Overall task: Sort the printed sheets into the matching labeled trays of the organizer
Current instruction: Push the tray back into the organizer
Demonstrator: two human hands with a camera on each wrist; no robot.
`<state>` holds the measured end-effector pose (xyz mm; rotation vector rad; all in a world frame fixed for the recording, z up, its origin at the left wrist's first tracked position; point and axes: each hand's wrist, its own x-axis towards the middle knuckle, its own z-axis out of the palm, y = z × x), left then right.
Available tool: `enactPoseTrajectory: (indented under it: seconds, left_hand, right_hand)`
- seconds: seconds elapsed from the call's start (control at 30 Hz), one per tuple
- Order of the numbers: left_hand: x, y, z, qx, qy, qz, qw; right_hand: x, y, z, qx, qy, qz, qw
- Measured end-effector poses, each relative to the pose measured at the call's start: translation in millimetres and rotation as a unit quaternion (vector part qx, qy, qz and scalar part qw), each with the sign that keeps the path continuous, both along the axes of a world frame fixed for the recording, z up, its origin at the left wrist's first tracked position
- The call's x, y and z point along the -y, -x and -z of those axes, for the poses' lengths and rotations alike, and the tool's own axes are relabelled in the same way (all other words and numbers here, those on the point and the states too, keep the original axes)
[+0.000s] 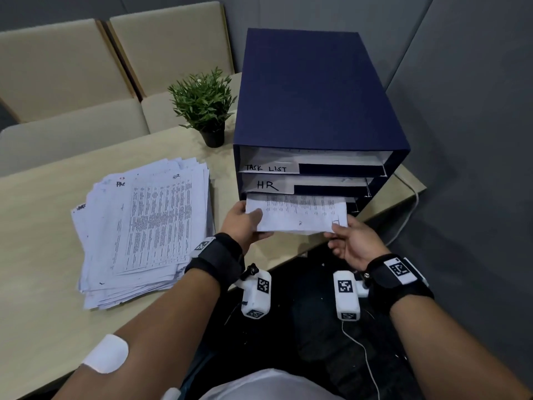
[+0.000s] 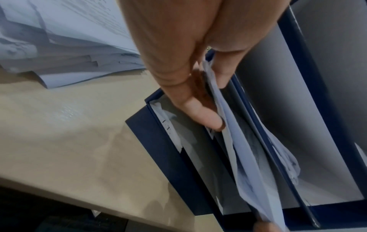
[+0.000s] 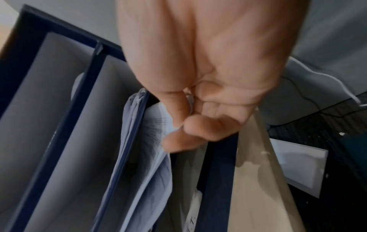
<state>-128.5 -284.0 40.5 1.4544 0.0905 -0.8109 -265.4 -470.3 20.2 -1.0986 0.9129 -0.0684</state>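
Lower centre of the head view: holding one sheet (image 1: 297, 213) by its near corners, left hand (image 1: 245, 223) pinching the left corner with thumb on top, right hand (image 1: 353, 242) pinching the right corner between thumb and fingers; both wrists level, forearms converging toward the organizer (image 1: 314, 90).

Centre of the left wrist view: fingers (image 2: 204, 116) curling under the paper edge, sheet (image 2: 248, 157) sagging between the blue shelf edges. Centre of the right wrist view: right hand (image 3: 200, 119) gripping the sheet (image 3: 157, 125) at its printed corner.

Sheet judged light, limp and easily creased; taking hold at two near corners, keeping it taut and flat, judged best for sliding without buckling.

Centre of the head view: far edge of the sheet entering the slot just below the HR tray (image 1: 268, 185); that slot's label hidden by the paper. Above it, the TASK LIST tray (image 1: 266, 168).

Left centre: pile (image 1: 144, 226) of unsorted sheets lying fanned on the table (image 1: 37, 284), top one marked HR. Upper centre: plant (image 1: 206, 102) standing just beside the organizer.
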Motion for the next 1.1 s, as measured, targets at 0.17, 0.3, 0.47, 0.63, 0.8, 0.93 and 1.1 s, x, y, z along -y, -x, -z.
enactPoseTrajectory:
  seconds: [0.17,0.3,0.47,0.63,0.8,0.93,1.1]
  left_hand:
    - [-9.3,-4.7,-1.2,-0.009,-0.001,0.030,1.000]
    - [-19.3,-7.6,3.2,0.004,-0.025,0.033,0.999]
    - [-26.7,-5.5,6.8,0.010,-0.029,0.014,0.999]
    - [-28.4,2.0,11.7,0.023,-0.041,0.010,0.999]
    - [-38.4,8.1,7.6,0.050,-0.063,0.004,0.997]
    - [-48.8,1.1,4.4,0.083,-0.083,-0.003,0.993]
    - [-82.5,-24.6,-0.1,0.139,-0.118,-0.019,0.983]
  right_hand:
    - [12.8,-28.6,-0.8,-0.001,0.017,0.074,0.997]
    - [18.4,-49.8,1.4,0.010,0.003,0.133,0.991]
    - [15.0,-54.4,-1.0,0.016,-0.002,0.121,0.993]
    - [18.0,-44.2,1.1,0.059,-0.020,0.113,0.992]
    - [12.3,-35.9,-3.6,0.023,0.030,0.036,0.999]
    - [-3.5,-37.5,-8.0,0.021,0.067,-0.094,0.993]
    - [-54.7,-61.3,-18.5,0.012,0.095,-0.256,0.962]
